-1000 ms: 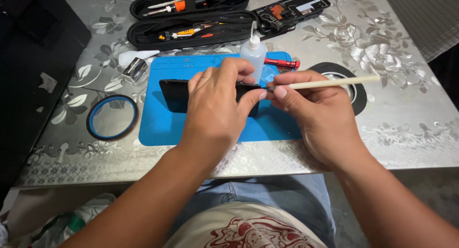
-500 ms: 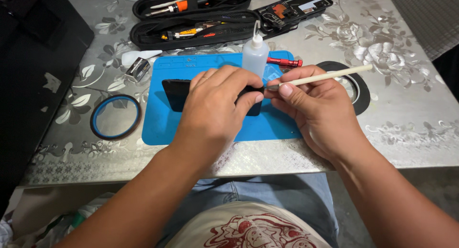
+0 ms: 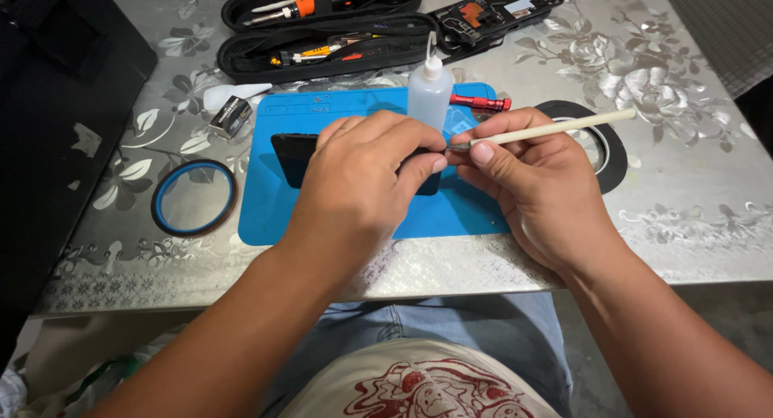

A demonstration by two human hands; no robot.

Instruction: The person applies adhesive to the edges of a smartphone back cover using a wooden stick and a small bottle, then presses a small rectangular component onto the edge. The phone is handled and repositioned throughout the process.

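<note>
Two hands crowd one small spot. Fingers of the left hand are curled down over a dark phone, pinning it on the blue mat; fingers of the right hand are closed round a pale stick-handled tool, its tip at the phone's right end, just beside the left fingertips. A slip there would likely jab a fingertip or gouge the phone's edge. If the left grip loosened, the phone could skate across the mat. Just behind the hands, the squeeze bottle stands upright; a knock from a knuckle could tip it over. The red driver could roll along the surface.
</note>
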